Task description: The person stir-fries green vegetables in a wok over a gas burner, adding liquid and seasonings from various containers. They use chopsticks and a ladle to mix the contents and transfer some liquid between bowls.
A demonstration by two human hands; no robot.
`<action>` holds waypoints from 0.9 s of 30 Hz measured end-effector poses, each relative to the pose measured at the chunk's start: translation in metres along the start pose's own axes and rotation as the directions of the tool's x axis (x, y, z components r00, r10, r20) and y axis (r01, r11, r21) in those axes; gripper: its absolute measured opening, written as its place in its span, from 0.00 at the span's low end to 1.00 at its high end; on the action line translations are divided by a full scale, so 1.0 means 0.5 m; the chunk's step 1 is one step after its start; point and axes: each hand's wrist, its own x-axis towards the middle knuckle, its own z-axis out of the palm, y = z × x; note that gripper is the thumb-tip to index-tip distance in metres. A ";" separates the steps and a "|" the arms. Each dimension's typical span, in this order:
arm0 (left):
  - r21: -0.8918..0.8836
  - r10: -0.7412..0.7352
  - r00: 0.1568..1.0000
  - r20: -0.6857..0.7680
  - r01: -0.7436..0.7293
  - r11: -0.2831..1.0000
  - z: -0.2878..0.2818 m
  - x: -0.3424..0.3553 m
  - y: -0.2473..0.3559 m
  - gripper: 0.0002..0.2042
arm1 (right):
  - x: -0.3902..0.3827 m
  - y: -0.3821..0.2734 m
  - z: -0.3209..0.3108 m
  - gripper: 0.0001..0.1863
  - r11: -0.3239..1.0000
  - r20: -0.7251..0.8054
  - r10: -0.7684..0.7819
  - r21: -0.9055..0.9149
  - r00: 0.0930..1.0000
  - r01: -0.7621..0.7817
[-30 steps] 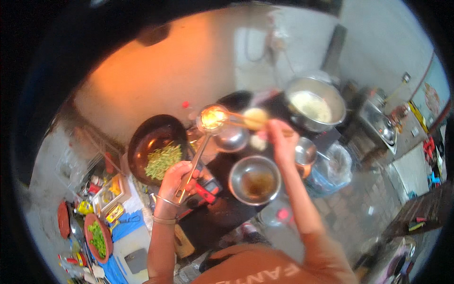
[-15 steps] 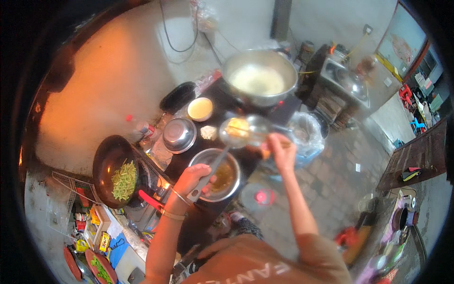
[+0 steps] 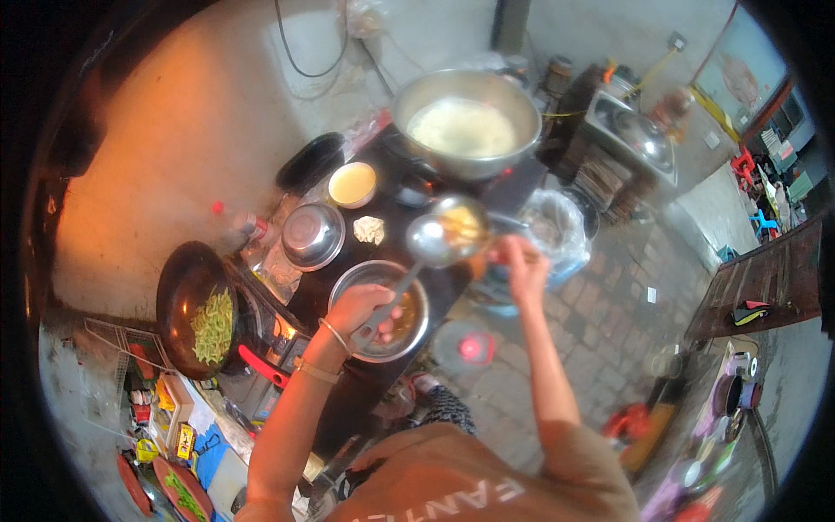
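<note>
With the fingers of your left hand [image 3: 364, 311] clamped on its handle, the ladle [image 3: 427, 240] has swung rightward past the upturned bowl [image 3: 313, 235], carrying the yellow food [image 3: 462, 224] away from the wok [image 3: 184, 300], while your right hand's [image 3: 522, 268] fingers pinch chopsticks [image 3: 492, 250].

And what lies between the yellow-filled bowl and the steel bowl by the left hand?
In the head view, a pale lump lies on the dark counter between the yellow-filled bowl and the steel bowl by the left hand.
</note>
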 end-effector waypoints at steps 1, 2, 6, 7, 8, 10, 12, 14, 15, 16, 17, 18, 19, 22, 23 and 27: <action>0.015 -0.011 1.000 0.015 0.011 1.000 -0.002 0.005 0.000 0.06 | 0.001 0.000 -0.001 0.11 1.000 -0.007 -0.004 -0.011 1.000 0.004; 0.029 -0.008 1.000 0.001 0.008 1.000 -0.002 0.007 0.000 0.06 | 0.002 -0.001 -0.002 0.11 1.000 -0.010 -0.004 -0.011 1.000 0.004; 0.101 0.000 1.000 -0.021 0.003 0.995 0.008 0.009 0.010 0.07 | 0.004 0.001 -0.010 0.12 1.000 -0.056 -0.012 -0.003 0.998 0.012; 0.123 0.001 1.000 -0.016 0.001 0.992 0.013 0.009 0.016 0.07 | 0.004 0.002 -0.014 0.12 1.000 -0.077 -0.019 -0.001 0.997 0.019; 0.126 -0.001 1.000 -0.020 0.003 0.992 0.020 0.009 0.025 0.07 | 0.005 0.002 -0.019 0.12 1.000 -0.080 -0.019 -0.003 0.997 0.019; 0.133 -0.004 1.000 -0.029 0.008 0.991 0.040 0.006 0.042 0.08 | 0.004 0.000 -0.027 0.13 1.000 -0.087 -0.020 -0.005 0.996 0.020; 0.163 0.023 0.998 -0.059 -0.013 0.987 0.048 0.019 0.042 0.08 | 0.000 0.000 -0.032 0.13 1.000 -0.126 -0.008 0.014 0.992 0.010; 0.299 0.019 0.999 -0.029 -0.010 0.954 0.059 0.023 0.070 0.07 | -0.004 -0.003 -0.037 0.13 1.000 -0.145 0.004 0.021 0.989 -0.001; 0.309 0.003 1.000 0.005 -0.005 0.951 0.050 0.042 0.068 0.07 | -0.006 -0.004 -0.039 0.13 1.000 -0.144 0.010 0.019 0.990 -0.008; 0.342 -0.005 1.000 -0.028 0.015 0.939 0.056 0.048 0.074 0.06 | -0.008 -0.005 -0.043 0.12 1.000 -0.148 0.016 0.015 0.989 -0.014; 0.375 -0.013 0.998 -0.061 0.035 0.927 0.066 0.053 0.080 0.06 | -0.012 -0.003 -0.045 0.12 1.000 -0.122 0.008 0.010 0.993 -0.007; 0.406 -0.018 0.995 -0.094 0.055 0.912 0.074 0.057 0.086 0.06 | -0.018 0.001 -0.044 0.12 1.000 -0.095 0.000 0.005 0.995 0.000; 0.423 -0.022 0.990 -0.138 0.079 0.903 0.081 0.060 0.092 0.06 | -0.023 0.004 -0.042 0.12 1.000 -0.070 -0.006 0.002 0.998 0.006; 0.357 -0.040 0.991 -0.126 0.083 0.930 0.075 0.058 0.098 0.05 | -0.023 0.022 -0.035 0.10 0.999 -0.064 -0.019 -0.032 0.998 0.017; 0.355 -0.039 0.992 -0.123 0.081 0.931 0.077 0.049 0.103 0.06 | -0.021 0.025 -0.037 0.10 0.998 -0.071 -0.039 -0.050 0.997 0.035; 0.399 -0.020 0.994 -0.105 0.061 0.915 0.061 0.039 0.112 0.08 | -0.025 0.018 -0.032 0.10 0.994 -0.077 -0.088 -0.077 0.993 0.082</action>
